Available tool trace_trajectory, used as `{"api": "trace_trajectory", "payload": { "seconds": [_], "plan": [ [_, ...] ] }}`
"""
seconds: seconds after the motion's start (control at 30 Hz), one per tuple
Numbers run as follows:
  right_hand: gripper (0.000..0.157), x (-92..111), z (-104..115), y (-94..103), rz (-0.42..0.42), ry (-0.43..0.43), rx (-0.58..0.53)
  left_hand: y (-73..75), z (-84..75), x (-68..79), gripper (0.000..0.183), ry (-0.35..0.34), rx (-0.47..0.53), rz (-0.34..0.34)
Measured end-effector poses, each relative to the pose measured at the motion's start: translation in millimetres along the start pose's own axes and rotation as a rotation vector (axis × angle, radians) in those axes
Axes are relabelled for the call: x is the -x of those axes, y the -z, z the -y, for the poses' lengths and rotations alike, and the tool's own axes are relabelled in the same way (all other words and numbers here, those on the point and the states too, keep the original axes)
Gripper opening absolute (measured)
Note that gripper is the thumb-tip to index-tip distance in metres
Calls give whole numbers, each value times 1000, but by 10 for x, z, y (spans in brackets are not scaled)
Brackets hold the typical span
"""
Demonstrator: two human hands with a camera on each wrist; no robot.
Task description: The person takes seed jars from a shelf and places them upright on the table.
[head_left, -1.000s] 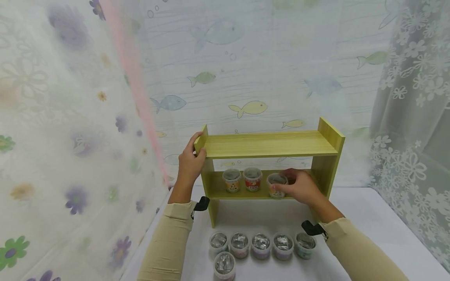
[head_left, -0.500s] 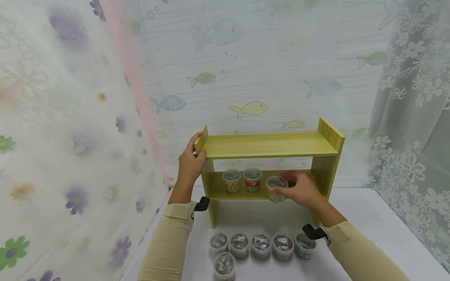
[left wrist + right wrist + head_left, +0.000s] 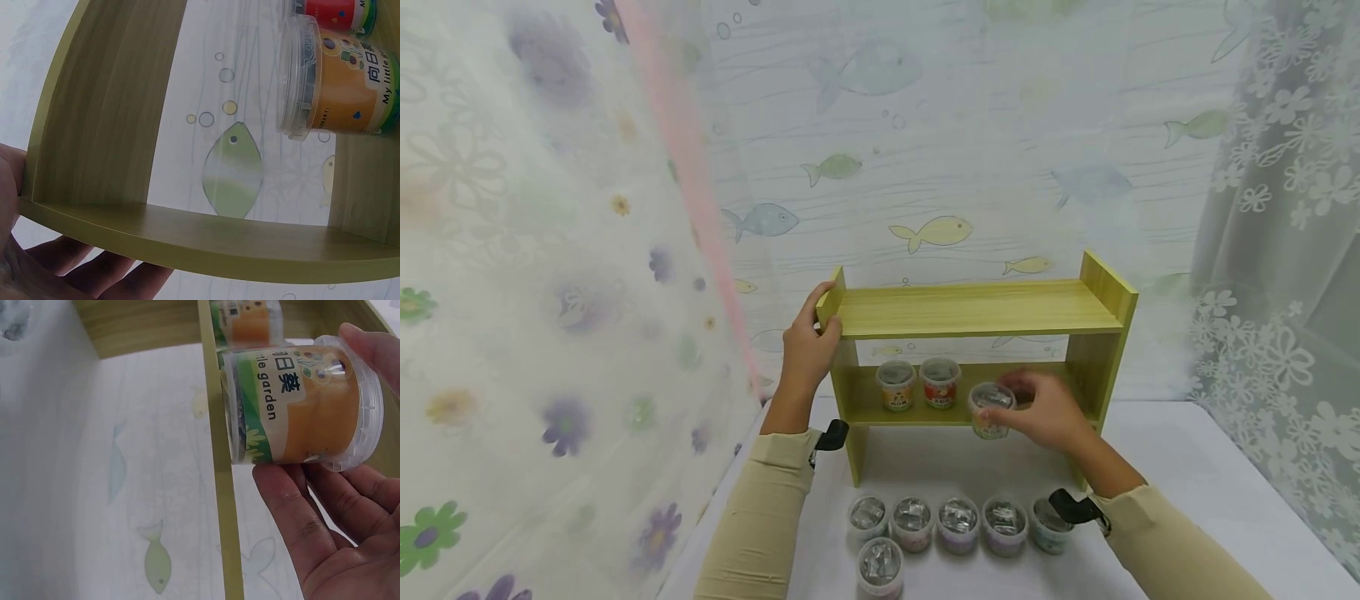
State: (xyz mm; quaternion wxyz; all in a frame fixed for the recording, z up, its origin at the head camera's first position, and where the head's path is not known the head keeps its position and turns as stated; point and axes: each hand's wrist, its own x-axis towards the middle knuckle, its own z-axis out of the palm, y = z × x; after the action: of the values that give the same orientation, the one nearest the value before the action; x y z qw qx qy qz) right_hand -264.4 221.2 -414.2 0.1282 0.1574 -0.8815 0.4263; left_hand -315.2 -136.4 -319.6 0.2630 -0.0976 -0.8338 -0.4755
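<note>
My left hand (image 3: pixel 807 354) grips the upper left end of a small yellow-green wooden shelf (image 3: pixel 977 308). In the left wrist view its fingers (image 3: pixel 103 275) lie behind the side panel. My right hand (image 3: pixel 1051 412) holds a clear plastic tub (image 3: pixel 987 400) by its sides, thumb and fingers on opposite sides. The right wrist view shows the tub's orange, white and green label (image 3: pixel 319 403); its base is at the lower board's front edge. On that board, to the left, stand an orange-labelled tub (image 3: pixel 896 387) and a red-labelled tub (image 3: pixel 940 385).
On the white tabletop (image 3: pixel 1210 492) in front of the shelf stand several lidded tubs in a row, among them a purple-tinted tub (image 3: pixel 958 527). A single tub (image 3: pixel 880 567) is nearer, at the left. A fish-print curtain (image 3: pixel 925 150) hangs behind.
The right hand has brought its tub slightly down and forward, from over the lower board to its front edge. My left hand stays on the shelf's end.
</note>
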Motion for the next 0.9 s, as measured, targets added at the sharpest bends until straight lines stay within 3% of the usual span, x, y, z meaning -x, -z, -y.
{"api": "trace_trajectory", "payload": {
  "seconds": [0.53,0.9],
  "plan": [
    [58,157,80,-105,-9,33,-31,5,-20,15,53,11,-2,-14],
    [54,291,120,-188,54,19,-117,0,-19,20,53,4,-14,-14]
  ]
}}
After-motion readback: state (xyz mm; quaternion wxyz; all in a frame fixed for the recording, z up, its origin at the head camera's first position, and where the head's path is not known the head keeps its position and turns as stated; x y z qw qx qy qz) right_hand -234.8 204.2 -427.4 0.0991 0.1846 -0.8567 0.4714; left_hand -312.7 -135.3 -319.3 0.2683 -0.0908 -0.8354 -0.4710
